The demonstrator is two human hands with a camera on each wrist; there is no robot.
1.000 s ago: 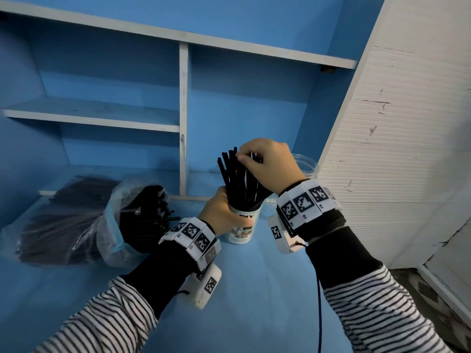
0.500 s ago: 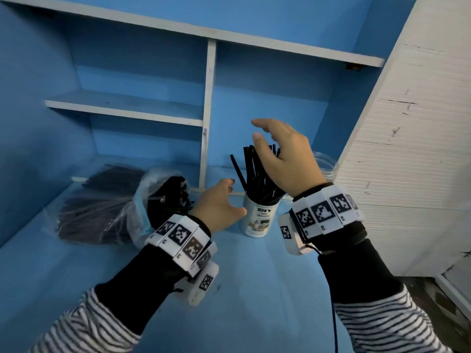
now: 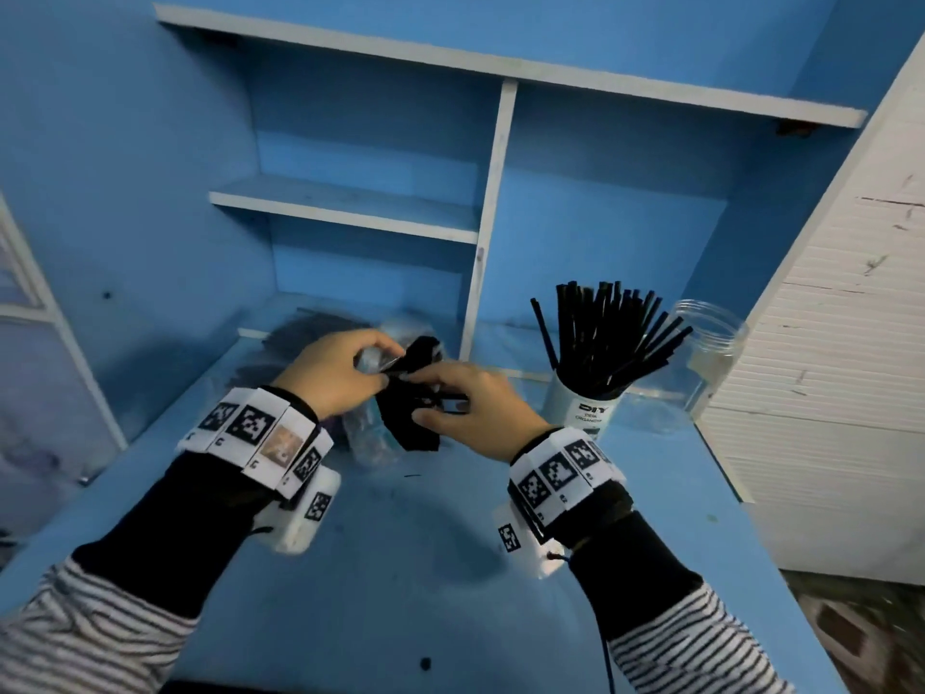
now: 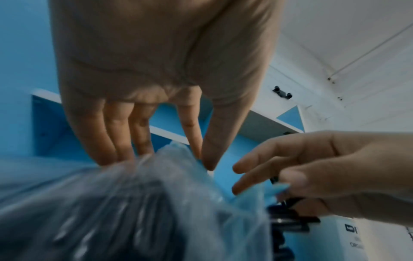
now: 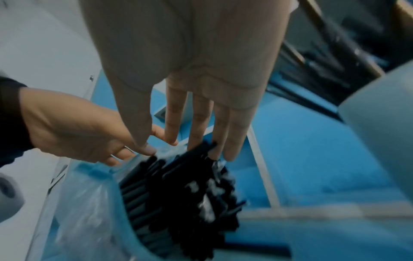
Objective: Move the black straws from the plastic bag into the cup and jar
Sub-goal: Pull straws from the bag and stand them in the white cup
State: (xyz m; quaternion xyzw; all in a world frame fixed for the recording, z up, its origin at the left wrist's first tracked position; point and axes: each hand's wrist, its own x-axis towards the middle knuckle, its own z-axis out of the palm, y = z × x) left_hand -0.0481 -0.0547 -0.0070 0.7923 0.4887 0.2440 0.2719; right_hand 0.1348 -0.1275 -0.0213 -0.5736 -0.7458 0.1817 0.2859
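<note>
Fingers: left hand (image 3: pixel 334 374) pinching plastic bag (image 4: pixel 138 203) mouth; right hand (image 3: pixel 473 412) gripping black straws (image 5: pixel 178 185).
Handling: light, stiff, slippery; best grasped bundled near protruding ends.

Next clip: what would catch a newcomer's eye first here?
Both hands meet mid-counter: the left hand pinches the clear plastic bag open while the right hand reaches for the black straws in the bag. To the right, a white paper cup bristles with black straws beside an empty clear plastic jar.
</note>
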